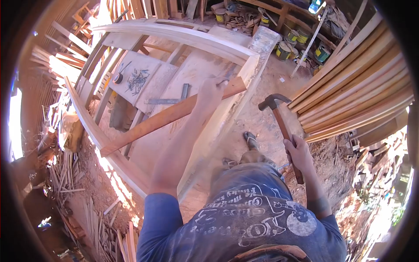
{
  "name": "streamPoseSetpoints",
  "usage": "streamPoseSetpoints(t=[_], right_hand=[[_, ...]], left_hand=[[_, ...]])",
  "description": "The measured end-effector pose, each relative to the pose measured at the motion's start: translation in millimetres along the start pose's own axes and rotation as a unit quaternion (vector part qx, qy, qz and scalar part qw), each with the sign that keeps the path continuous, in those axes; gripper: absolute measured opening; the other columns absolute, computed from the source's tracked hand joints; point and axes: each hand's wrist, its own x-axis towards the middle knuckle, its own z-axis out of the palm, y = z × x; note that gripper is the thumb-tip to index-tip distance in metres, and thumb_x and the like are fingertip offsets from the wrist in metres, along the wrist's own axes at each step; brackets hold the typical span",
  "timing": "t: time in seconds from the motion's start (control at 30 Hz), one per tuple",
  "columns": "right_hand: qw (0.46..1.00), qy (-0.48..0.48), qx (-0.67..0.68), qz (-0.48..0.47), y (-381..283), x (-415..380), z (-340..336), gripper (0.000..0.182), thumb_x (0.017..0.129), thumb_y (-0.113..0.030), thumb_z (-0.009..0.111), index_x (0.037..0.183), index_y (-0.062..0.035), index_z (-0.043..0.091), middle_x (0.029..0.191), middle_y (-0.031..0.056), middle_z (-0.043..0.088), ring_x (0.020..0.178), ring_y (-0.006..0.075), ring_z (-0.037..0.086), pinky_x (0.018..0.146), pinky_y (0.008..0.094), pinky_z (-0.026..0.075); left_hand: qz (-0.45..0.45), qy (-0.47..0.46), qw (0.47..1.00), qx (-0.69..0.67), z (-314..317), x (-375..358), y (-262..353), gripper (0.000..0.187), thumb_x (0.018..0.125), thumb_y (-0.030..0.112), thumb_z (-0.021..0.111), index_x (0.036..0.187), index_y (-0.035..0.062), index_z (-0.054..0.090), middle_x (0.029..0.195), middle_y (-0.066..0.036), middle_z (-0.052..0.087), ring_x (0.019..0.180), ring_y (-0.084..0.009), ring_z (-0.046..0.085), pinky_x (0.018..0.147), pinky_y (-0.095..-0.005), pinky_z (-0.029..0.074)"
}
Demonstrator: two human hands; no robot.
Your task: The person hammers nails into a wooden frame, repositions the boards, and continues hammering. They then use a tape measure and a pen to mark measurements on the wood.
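**A:** I'm watching the head feed from here. Start at nine o'clock and sweep across. What do you get?

**B:** At nine o'clock, the curved wooden frame (104, 144), with its long rail bending toward six. Inside it, at about eleven, a flat board carries a loose pile of nails (138, 81) and a round tape measure (118, 78). Nearer the centre, a steel square (171, 98) lies on the panel.

**A:** And the hands?

**B:** The left hand (211, 90) sits just above centre. Its grip is pinched together on a nail (221, 81), standing it on the far end of the reddish plank (170, 115). That plank runs diagonally from eight o'clock up to one, laid across the frame.

**A:** The right?

**B:** The right hand (298, 152) is at about four o'clock, grip clamped around the wooden handle of the claw hammer (281, 126). The head is up and well apart from the nail.

**A:** How far along would you judge it?

**B:** I'd say the plank is placed and the nail is set but not driven, and I see no strike landing. Whether the plank's lower end is already fastened, I can't tell. Driving this nail looks like what's left.

**A:** Anything further right?

**B:** Stacked timber strips (358, 83) from two to three o'clock, and paint tins (283, 50) at one.
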Motion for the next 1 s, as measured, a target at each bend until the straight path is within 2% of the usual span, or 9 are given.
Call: streamPoseSetpoints(t=[0.07,0.17,0.27,0.37,0.47,0.57,0.67,0.77,1.0], right_hand=[[1.0,0.006,0.011,-0.004,-1,-1,-2,0.03,0.098,-0.024,0.06,0.078,-0.0027,0.053,0.059,-0.0004,0.049,0.044,0.0075,0.046,0.042,0.0254,0.038],[1.0,0.015,0.021,0.004,2,2,-4,0.029,0.098,-0.023,0.06,0.079,-0.002,0.053,0.059,0.0004,0.049,0.044,0.0081,0.047,0.042,0.0265,0.038],[1.0,0.01,0.025,0.014,5,6,-10,0.027,0.097,-0.021,0.06,0.081,-0.0004,0.054,0.059,0.0017,0.05,0.045,0.0093,0.049,0.042,0.0282,0.04],[1.0,0.0,0.022,0.018,2,14,-13,0.026,0.097,-0.021,0.06,0.081,-0.0004,0.054,0.059,0.0015,0.05,0.045,0.0091,0.049,0.042,0.0279,0.04],[0.999,-0.012,0.029,0.009,-9,24,-12,0.027,0.098,-0.022,0.059,0.081,-0.0014,0.053,0.059,0.0007,0.049,0.045,0.0084,0.048,0.042,0.027,0.039],[0.999,-0.034,0.024,-0.025,-33,32,-13,0.028,0.098,-0.023,0.058,0.081,-0.0029,0.052,0.059,-0.0007,0.048,0.045,0.0073,0.046,0.042,0.0255,0.038],[0.996,-0.05,-0.004,-0.068,-61,40,-15,0.026,0.099,-0.023,0.058,0.083,-0.0022,0.053,0.059,-0.0009,0.048,0.046,0.0069,0.046,0.043,0.0248,0.038],[0.992,-0.048,-0.036,-0.109,-87,41,-17,0.025,0.099,-0.022,0.057,0.086,-0.0015,0.055,0.06,-0.0013,0.048,0.047,0.0062,0.046,0.044,0.0242,0.038],[0.98,-0.048,-0.109,-0.161,-136,44,-19,0.025,0.097,-0.022,0.062,0.09,0.0025,0.059,0.061,0.0039,0.051,0.053,0.0095,0.048,0.049,0.0291,0.04]], left_hand=[[0.036,0.027,0.999,0.0,4,1,-8,0.026,0.089,0.017,0.063,0.104,-0.0008,0.073,0.088,-0.019,0.068,0.086,-0.0288,0.065,0.078,-0.0377,0.049],[-0.046,-0.001,0.998,0.039,-3,-2,-24,0.024,0.088,0.017,0.064,0.097,-0.0019,0.074,0.089,-0.02,0.068,0.086,-0.0292,0.065,0.078,-0.0382,0.049],[0.056,-0.02,0.951,0.303,-14,-5,-24,0.022,0.087,0.017,0.065,0.096,-0.0018,0.073,0.088,-0.02,0.069,0.084,-0.0301,0.065,0.077,-0.0389,0.049],[0.217,0.116,0.887,0.39,-9,-10,-24,0.022,0.087,0.018,0.066,0.096,-0.0011,0.071,0.086,-0.019,0.07,0.081,-0.0314,0.066,0.075,-0.0407,0.05],[0.097,0.027,0.993,0.059,-4,2,-17,0.022,0.087,0.017,0.066,0.1,-0.0009,0.07,0.085,-0.019,0.071,0.078,-0.0304,0.068,0.073,-0.0402,0.051],[0.007,0.008,1.0,-0.026,7,4,5,0.022,0.089,0.013,0.062,0.104,-0.0013,0.069,0.092,-0.021,0.071,0.087,-0.0343,0.068,0.079,-0.0404,0.051],[0.062,0.05,0.996,-0.051,32,16,-22,0.021,0.088,0.014,0.065,0.102,-0.0009,0.071,0.088,-0.017,0.072,0.08,-0.0261,0.069,0.077,-0.0351,0.051],[0.1,0.09,0.988,-0.071,39,16,-30,0.021,0.089,0.015,0.065,0.101,-0.0005,0.072,0.087,-0.016,0.072,0.077,-0.0247,0.069,0.074,-0.0345,0.051],[0.09,0.112,0.985,-0.098,39,11,-27,0.018,0.09,0.012,0.064,0.1,-0.0012,0.072,0.088,-0.015,0.071,0.08,-0.0225,0.068,0.074,-0.0334,0.051]])
